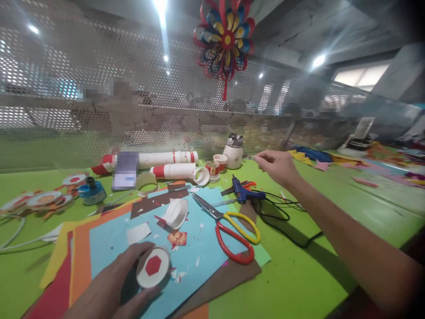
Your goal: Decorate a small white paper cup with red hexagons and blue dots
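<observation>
Left hand (114,274): grasping cup (143,275), probably to steady its red hexagon (153,264).
Right hand (275,166): raised, fingers curled; cannot tell whether gripping.

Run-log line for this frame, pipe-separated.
left hand: holding round white piece with red hexagon | right hand: near blue glue gun, grip unclear | scissors: lying on light-blue paper

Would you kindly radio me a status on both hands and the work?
Left hand holding round white piece bearing red hexagon; right hand raised, contents unclear; scissors lying across blue paper.
</observation>
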Demonstrator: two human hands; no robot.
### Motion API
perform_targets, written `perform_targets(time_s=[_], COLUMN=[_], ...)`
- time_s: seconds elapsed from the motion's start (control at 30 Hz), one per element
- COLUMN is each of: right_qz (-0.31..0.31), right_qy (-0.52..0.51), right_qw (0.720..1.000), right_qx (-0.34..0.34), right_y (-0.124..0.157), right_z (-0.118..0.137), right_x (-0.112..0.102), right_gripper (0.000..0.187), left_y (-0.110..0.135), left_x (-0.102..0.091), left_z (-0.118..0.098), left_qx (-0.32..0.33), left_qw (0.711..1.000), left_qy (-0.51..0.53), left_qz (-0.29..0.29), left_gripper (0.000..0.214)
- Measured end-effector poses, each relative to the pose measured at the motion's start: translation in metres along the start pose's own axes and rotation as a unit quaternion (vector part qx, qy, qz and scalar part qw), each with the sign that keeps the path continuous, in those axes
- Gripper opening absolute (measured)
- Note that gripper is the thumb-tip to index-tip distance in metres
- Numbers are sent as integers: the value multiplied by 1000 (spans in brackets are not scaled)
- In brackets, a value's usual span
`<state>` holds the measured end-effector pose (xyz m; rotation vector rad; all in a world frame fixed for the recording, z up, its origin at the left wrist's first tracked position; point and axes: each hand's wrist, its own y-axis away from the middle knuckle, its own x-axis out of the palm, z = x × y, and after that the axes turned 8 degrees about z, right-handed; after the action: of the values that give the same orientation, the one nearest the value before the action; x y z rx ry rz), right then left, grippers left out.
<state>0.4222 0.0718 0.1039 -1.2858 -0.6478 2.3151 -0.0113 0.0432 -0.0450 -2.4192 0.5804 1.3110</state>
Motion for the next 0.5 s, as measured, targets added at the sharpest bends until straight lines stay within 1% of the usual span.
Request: perform_targets(time_s=[0.07,0.17,0.27,0.37,0.5], right_qz=[-14,-32,-43,-37,-8], right_qy=[-17,-34,-31,-12,7], right_qw=[1000,999,996,993,988], right_qx=[7,25,66,115,155], right_y=[11,26,36,37,27], right_z=[2,5,5,-3,-14], right_x=[-3,-1,2,-4,-22], right_gripper=[26,26,25,23,24], left_y=[-2,-5,-7,-8,-11], left_x=[-5,-15,-23,-25,-22], left_z=[-4,-18,-31,-35,-31], left_qx=[16,51,52,50,86], left_qw=[1000,998,997,997,995], left_qy=[-6,2,14,14,16], left_qz=[14,35,54,48,56], left_gripper=[57,54,51,52,44])
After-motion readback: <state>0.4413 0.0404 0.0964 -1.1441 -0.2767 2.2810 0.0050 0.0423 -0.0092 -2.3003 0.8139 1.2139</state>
